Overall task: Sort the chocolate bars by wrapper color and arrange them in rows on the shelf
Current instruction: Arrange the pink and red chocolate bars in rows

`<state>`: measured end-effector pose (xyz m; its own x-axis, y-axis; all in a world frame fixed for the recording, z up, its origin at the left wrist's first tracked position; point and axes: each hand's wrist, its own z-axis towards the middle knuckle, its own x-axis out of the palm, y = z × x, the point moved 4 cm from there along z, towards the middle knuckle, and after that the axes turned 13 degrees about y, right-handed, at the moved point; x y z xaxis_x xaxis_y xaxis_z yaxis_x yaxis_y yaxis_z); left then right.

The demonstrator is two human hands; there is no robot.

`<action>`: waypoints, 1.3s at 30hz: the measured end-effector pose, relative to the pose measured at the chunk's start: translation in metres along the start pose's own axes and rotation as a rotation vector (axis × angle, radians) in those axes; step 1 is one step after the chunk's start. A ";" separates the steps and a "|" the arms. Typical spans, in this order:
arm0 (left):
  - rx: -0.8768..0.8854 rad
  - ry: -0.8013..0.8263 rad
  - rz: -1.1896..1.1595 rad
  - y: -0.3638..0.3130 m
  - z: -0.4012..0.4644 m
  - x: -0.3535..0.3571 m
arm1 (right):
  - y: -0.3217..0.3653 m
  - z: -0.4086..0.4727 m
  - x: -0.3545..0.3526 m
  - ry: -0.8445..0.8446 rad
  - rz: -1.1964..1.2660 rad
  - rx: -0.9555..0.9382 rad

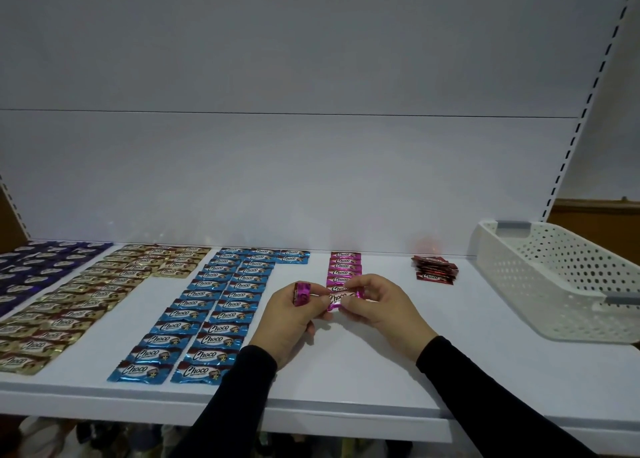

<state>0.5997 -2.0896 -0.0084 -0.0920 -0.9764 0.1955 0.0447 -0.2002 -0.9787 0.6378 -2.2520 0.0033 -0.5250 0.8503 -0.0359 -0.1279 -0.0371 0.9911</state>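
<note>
Four colour blocks lie on the shelf (346, 381): purple, gold and blue rows (204, 312) left of the hands, the pink row (344, 267) just beyond them. Right of them sit a white basket (561, 284) and red stack (434, 269). Left hand (294, 315) grips spare pink bars (303, 293); right hand (374, 305) pinches one pink bar (336, 300), likely next onto the pink row's near end, squared up.

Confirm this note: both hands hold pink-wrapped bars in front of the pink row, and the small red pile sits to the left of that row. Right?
Not quite. The head view shows the red pile to the right of the pink row, between it and the white basket. The rest stands: the left hand and right hand both hold pink-wrapped bars.
</note>
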 end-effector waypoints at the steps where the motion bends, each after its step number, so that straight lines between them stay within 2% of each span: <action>1: -0.005 -0.004 0.006 0.000 0.000 0.000 | 0.000 -0.001 -0.002 -0.010 -0.115 -0.019; 5: -0.031 0.001 0.058 0.002 0.001 -0.001 | 0.009 -0.007 -0.005 -0.013 -0.542 -0.167; 9: -0.035 0.000 0.041 0.005 0.001 0.001 | 0.012 -0.011 -0.007 0.005 -0.724 -0.209; 13: -0.025 -0.184 -0.023 0.007 0.006 -0.015 | 0.006 -0.016 -0.008 -0.086 -0.668 -0.038; 16: -0.060 -0.280 -0.072 0.007 0.009 -0.022 | 0.004 -0.016 -0.005 -0.042 -0.730 0.032; 18: -0.082 -0.283 -0.103 0.005 0.009 -0.021 | 0.005 -0.015 -0.001 0.000 -0.866 0.047; 22: -0.127 -0.272 -0.145 0.004 0.008 -0.018 | 0.003 -0.014 -0.005 -0.057 -0.800 0.038; 26: -0.115 -0.284 -0.073 0.006 0.010 -0.020 | 0.002 -0.010 -0.002 0.033 -0.909 0.027; 39: -0.045 -0.221 0.023 0.009 0.007 -0.020 | 0.002 0.002 -0.003 0.005 -0.986 0.016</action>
<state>0.6085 -2.0725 -0.0211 0.1294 -0.9757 0.1768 -0.0004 -0.1784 -0.9840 0.6410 -2.2533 0.0061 -0.1929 0.4939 -0.8479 -0.4992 0.6945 0.5181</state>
